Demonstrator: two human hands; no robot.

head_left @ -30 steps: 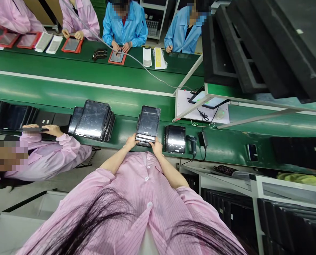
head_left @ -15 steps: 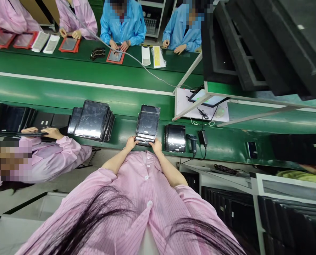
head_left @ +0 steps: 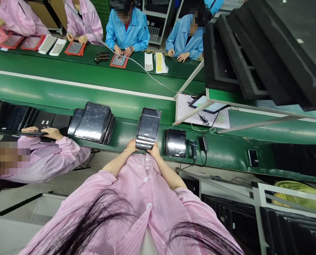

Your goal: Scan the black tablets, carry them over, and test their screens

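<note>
A small stack of dark, glossy tablets stands on the green bench in front of me, its layers shifted so their near edges show like steps. My left hand grips the left side of the stack's near end. On the opposite side, my right hand is closed around the near right corner. Part of the fingers of both hands is hidden by the tablets. Right of the stack sits another pile of tablets. A larger pile stands to the left.
A handheld scanner and a black power adapter lie at the right, with a phone farther along. Behind them is a lit screen under a metal frame. A co-worker sits at left; others work across the bench.
The whole view has shifted slightly, so the bench appears a little lower. Both hands stay at the near end of the tablet stack, where more of the lowest tablet's near edge now shows.
</note>
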